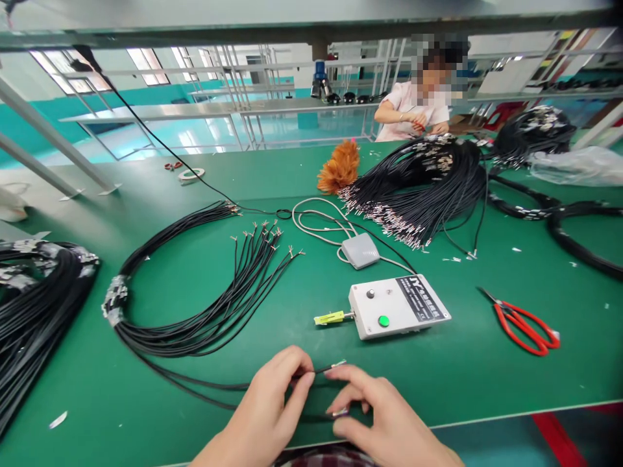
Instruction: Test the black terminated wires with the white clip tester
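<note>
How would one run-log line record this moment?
left hand: pinches black cable | right hand: fingers at cable's tip | ahead: white box | box's right: red-handled scissors

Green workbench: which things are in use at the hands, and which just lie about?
In use: left hand, holding black cable; right hand, at cable ends; looped cable bundle; probably JY-marked box.

Seemingly lying about: red-handled scissors; orange feather duster.
</note>
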Action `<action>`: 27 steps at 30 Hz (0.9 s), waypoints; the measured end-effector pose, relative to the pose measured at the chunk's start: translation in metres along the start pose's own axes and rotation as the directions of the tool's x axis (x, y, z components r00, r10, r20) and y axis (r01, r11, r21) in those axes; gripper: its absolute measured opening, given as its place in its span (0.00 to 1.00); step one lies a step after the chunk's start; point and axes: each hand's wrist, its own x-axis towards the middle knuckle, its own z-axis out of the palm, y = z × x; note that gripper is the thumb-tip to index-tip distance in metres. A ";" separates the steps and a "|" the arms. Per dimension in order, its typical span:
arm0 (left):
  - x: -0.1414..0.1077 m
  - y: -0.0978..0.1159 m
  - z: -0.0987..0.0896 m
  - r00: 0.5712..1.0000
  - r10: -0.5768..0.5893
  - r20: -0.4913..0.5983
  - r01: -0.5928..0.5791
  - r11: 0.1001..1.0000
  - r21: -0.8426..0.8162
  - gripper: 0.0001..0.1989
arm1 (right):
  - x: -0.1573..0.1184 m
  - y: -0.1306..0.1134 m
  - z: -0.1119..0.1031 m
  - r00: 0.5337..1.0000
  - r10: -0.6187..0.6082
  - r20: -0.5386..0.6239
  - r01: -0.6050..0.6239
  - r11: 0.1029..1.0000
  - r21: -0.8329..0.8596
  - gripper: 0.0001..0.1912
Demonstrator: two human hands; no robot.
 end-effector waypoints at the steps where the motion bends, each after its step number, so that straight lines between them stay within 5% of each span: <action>1: 0.000 0.002 0.001 1.000 -0.012 0.009 0.012 1.000 -0.008 0.09 | -0.003 0.000 -0.005 1.000 0.001 0.018 0.000 0.999 -0.051 0.31; 3: 0.001 0.008 0.002 0.999 -0.023 0.047 0.024 0.999 -0.028 0.07 | -0.006 -0.002 -0.014 0.999 0.010 -0.030 -0.012 0.997 -0.072 0.31; 7: 0.004 0.018 0.008 0.998 -0.005 0.061 0.009 0.998 -0.061 0.06 | -0.001 -0.009 -0.023 0.986 -0.010 -0.167 0.025 0.995 0.091 0.10; 13: 0.003 0.018 0.011 0.999 -0.018 -0.035 0.014 0.992 -0.123 0.10 | 0.013 -0.013 -0.007 0.991 -0.003 -0.137 0.075 0.850 0.522 0.14; 27: -0.001 0.017 0.013 0.996 -0.080 -0.037 0.073 0.983 -0.166 0.12 | 0.022 -0.011 0.002 0.994 -0.013 -0.105 0.081 0.729 0.679 0.12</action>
